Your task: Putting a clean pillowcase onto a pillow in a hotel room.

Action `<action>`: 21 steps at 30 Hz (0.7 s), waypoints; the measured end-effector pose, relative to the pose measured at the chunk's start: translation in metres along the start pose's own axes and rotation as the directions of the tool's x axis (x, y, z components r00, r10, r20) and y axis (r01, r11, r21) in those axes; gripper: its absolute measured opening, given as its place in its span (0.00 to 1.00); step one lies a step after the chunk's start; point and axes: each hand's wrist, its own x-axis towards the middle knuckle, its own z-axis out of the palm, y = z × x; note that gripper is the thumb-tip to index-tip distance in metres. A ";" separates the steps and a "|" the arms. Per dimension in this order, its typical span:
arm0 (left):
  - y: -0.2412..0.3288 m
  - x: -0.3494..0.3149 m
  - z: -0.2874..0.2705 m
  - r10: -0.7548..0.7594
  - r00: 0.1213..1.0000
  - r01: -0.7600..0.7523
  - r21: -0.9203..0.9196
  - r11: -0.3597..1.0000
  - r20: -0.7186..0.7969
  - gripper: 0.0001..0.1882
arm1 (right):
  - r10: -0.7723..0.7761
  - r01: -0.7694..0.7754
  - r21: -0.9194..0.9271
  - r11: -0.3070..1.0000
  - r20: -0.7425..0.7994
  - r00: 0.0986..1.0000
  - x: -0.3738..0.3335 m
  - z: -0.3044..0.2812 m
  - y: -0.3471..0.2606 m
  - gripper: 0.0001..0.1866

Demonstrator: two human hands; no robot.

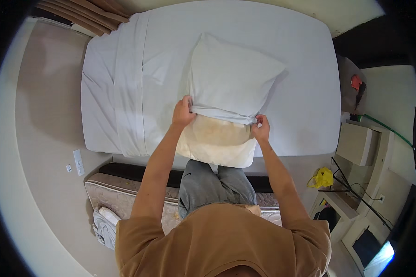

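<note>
Pillow (217, 141) on bed (305, 111), near view centre, toward 12 o'clock. White case (231, 76) covers its upper part; cream end bare at 6. Left hand (183, 111) clamped on case hem (222, 113) at pillow's 9 o'clock; right hand (260, 129) pinching hem at 4. Yellow bag (322, 177) at view's 4 o'clock.

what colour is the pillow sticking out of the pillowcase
The pillow is cream with yellowish patches, seen in the head view.

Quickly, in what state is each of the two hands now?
Left hand: closed, holding the white pillowcase by the left end of its hem.
Right hand: closed, pinching the hem's right end.
</note>
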 end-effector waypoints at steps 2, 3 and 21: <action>-0.022 0.001 -0.001 0.011 0.999 -0.017 0.134 0.991 0.044 0.20 | 0.444 -0.452 -0.053 0.890 0.317 0.838 -0.001 -0.015 -0.017 0.21; -0.031 0.001 0.001 -0.017 0.993 -0.026 0.349 0.937 0.117 0.25 | 0.384 -0.381 -0.077 0.921 0.334 0.861 -0.011 -0.014 0.006 0.22; 0.079 -0.043 -0.050 -0.370 0.858 0.501 -0.418 0.758 0.356 0.34 | 0.533 -0.592 0.009 0.806 0.424 0.732 0.028 -0.038 0.024 0.30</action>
